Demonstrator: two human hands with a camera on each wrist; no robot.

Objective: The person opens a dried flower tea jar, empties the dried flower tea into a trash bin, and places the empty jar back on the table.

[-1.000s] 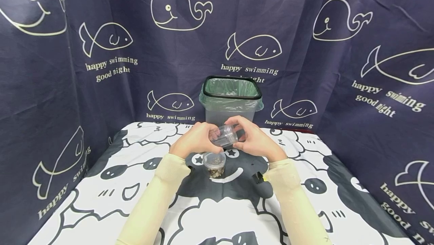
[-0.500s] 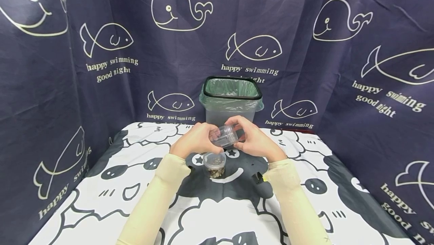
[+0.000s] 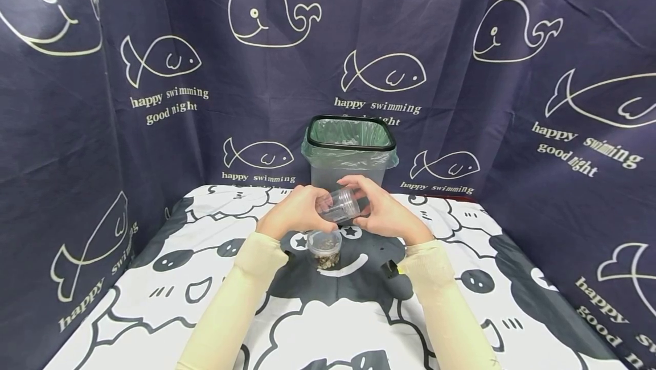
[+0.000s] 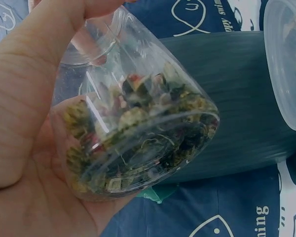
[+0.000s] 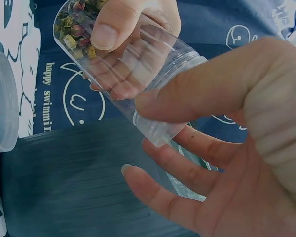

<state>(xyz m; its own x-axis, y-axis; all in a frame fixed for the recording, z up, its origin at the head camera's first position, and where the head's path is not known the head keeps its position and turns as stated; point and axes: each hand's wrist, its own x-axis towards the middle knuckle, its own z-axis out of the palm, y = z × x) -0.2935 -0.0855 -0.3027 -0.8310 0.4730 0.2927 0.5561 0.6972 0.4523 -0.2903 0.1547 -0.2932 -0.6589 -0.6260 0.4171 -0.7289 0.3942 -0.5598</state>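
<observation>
The left hand is wrapped round the body of a clear jar, near its base, thumb on one side and fingers on the other. The right hand pinches the same jar at its ribbed neck, thumb against fingers. Between them the jar hangs tilted well over on its side, raised off the surface. Whether a clear lid covers the mouth cannot be told.

Dried flowers, yellow and pink with some green, gather toward the base. For good control here, the left hand should do the gripping, firm but not crushing, while the right guides the neck lightly. Holding the base lower than the mouth should stop the flowers sliding forward; any tipping is best done slowly.

Nearer the person, a tub with brownish contents stands upright on the surface, close enough that a dropped wrist could knock it. Beyond the hands is a bin with a green liner, backed by a dark curtain.
</observation>
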